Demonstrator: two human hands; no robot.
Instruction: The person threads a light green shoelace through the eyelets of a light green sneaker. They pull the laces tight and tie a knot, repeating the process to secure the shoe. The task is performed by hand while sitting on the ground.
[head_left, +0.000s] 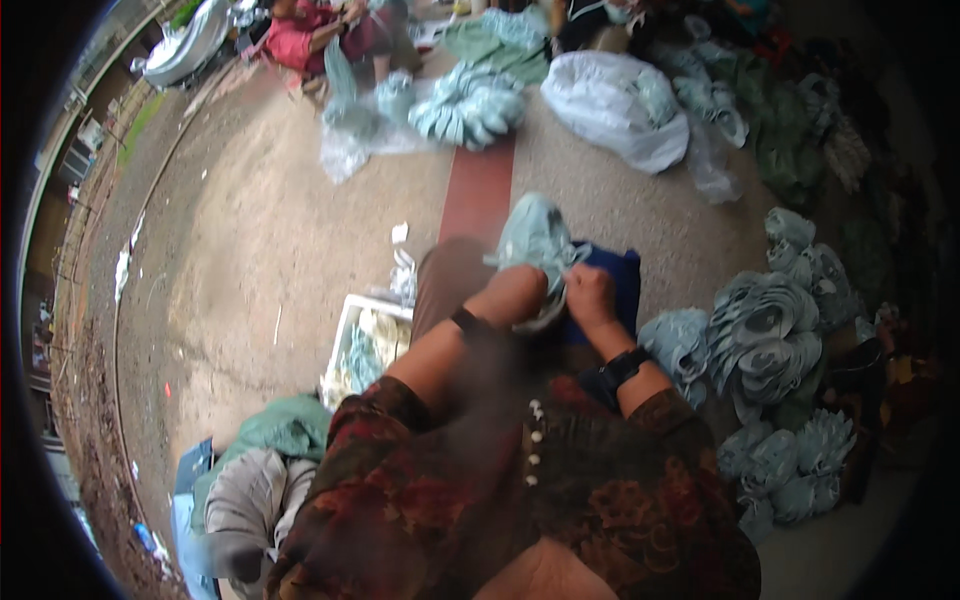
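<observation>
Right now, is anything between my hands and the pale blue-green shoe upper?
Nothing visible is: your left hand and right hand are both right at the pale blue-green shoe upper. The dark blue fabric shows beside your right hand, not in between.

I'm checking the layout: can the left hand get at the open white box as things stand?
Probably yes: the white box shows beside the left forearm, its top open. The left hand is at the pale blue-green piece, so would likely leave that first.
</observation>
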